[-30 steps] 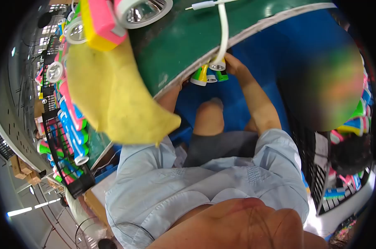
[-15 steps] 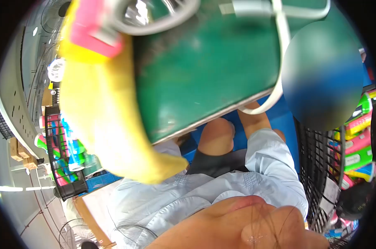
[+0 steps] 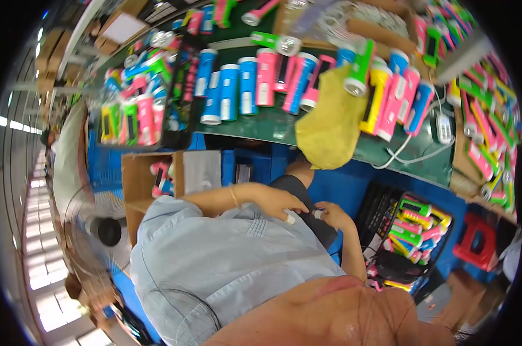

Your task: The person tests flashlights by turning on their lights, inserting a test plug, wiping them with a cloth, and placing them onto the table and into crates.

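My left hand [image 3: 278, 203] rests over my lap, a bracelet on its wrist. Its fingers are apart on the dark shorts [image 3: 298, 193], and one fingertip has a white wrap. Facing it, my right hand [image 3: 333, 218] is at the other side of the shorts, fingers slightly bent and apart, with a white wrap on one finger too. I see nothing held in either hand. Beyond them, a yellow cloth [image 3: 327, 130] hangs over the front edge of the green table [image 3: 278, 128], beside standing and leaning flashlights [image 3: 248, 86] in blue, pink, green and yellow.
A black crate [image 3: 376, 213] of flashlights stands at lower right, near a red stool [image 3: 477, 242]. On the left are a plastic bin [image 3: 112, 135] of flashlights, a cardboard box [image 3: 135, 179] and a fan [image 3: 108, 230]. White cables [image 3: 408, 158] hang at the table's right.
My view has pulled back and up from the table. The yellow cloth, close and large before, now appears farther off. Both hands have come into view over my lap.
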Available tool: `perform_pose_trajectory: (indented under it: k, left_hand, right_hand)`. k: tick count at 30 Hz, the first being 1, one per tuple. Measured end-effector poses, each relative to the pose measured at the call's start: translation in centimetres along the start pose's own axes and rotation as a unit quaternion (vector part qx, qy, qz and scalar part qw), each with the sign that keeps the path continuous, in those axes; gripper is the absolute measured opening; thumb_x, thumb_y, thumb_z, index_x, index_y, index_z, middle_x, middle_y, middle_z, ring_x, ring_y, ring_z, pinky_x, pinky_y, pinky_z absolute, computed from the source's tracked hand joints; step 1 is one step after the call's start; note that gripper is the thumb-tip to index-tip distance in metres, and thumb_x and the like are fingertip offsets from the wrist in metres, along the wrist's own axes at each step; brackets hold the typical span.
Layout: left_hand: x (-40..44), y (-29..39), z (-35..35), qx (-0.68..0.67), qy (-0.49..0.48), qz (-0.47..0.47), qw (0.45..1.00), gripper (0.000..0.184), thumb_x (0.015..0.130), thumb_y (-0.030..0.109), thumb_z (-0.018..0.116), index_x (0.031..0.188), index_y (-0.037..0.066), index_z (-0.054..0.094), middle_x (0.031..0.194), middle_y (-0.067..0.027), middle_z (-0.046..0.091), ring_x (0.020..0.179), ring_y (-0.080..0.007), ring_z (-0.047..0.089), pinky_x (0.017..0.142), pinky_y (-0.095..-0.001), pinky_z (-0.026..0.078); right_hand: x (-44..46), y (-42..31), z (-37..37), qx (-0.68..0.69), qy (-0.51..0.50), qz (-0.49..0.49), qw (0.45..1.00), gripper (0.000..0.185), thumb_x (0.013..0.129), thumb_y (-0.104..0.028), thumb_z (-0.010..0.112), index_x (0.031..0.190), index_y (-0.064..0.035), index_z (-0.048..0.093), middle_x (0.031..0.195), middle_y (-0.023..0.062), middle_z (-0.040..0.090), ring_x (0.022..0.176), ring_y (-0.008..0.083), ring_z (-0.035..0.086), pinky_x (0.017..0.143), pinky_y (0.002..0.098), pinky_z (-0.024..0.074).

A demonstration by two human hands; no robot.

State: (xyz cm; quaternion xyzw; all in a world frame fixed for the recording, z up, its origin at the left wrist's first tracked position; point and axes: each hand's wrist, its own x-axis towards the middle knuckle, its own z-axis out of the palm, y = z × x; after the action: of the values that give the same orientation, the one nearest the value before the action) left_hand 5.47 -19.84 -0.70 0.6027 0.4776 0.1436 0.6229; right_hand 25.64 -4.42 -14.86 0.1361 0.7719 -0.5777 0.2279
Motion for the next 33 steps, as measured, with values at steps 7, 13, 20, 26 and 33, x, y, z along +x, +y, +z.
perform_pose_trajectory:
  k: [7,13,20,26,33]
  left_hand:
    - [-21.3,8.5,-21.4,0.163,0.398,-0.028,0.902,0.042,0.092,0.031,0.048,0.125,0.005,0.047,0.120,-0.0087,0.055,0.104,-0.0196,0.056,0.086,-0.0339,0.045]
    - [-38.9,-11.4,-45.6,0.134,0.622,-0.356,0.684,0.055,0.076,0.019,0.068,0.123,0.001,0.045,0.112,-0.0112,0.056,0.093,-0.0239,0.058,0.076,-0.0306,0.048]
    - [-44.8,-25.9,-51.8,-0.108,0.540,-0.500,0.669,0.080,0.078,0.050,0.061,0.132,-0.004,0.037,0.135,-0.0266,0.036,0.121,-0.0372,0.041,0.097,-0.0467,0.035]
    - [-42.3,-28.5,-51.9,-0.246,0.536,-0.417,0.691,0.086,0.070,0.057,0.067,0.129,0.000,0.041,0.131,-0.0199,0.044,0.118,-0.0307,0.045,0.098,-0.0440,0.036]
    - [-38.0,-24.8,-52.3,-0.376,0.550,-0.231,0.709,0.066,0.071,0.040,0.074,0.121,0.007,0.048,0.117,-0.0103,0.055,0.103,-0.0237,0.055,0.087,-0.0398,0.045]
  right_hand:
    - [2.1,-28.0,-15.7,0.163,0.027,-0.184,0.969,0.027,0.087,-0.017,0.055,0.110,-0.0024,0.056,0.100,0.0060,0.061,0.092,0.0165,0.058,0.084,0.0304,0.0452]
    - [33.0,-35.6,-26.2,0.108,0.186,-0.057,0.975,0.044,0.084,-0.028,0.056,0.112,0.0060,0.051,0.096,0.0161,0.061,0.080,0.0205,0.061,0.067,0.0313,0.0516]
    - [51.2,-37.5,-27.0,-0.193,0.441,0.118,0.869,0.067,0.068,-0.040,0.068,0.106,0.0136,0.051,0.103,0.0292,0.059,0.098,0.0359,0.060,0.088,0.0400,0.0449]
    - [51.7,-38.6,-27.1,0.392,0.295,-0.100,0.866,0.036,0.071,-0.014,0.068,0.095,0.0101,0.055,0.089,0.0154,0.061,0.080,0.0242,0.062,0.073,0.0346,0.0503]
    - [56.3,-41.1,-27.0,0.474,0.113,-0.073,0.870,0.034,0.078,-0.017,0.067,0.106,-0.0017,0.056,0.096,0.0098,0.061,0.085,0.0224,0.061,0.073,0.0362,0.0505]
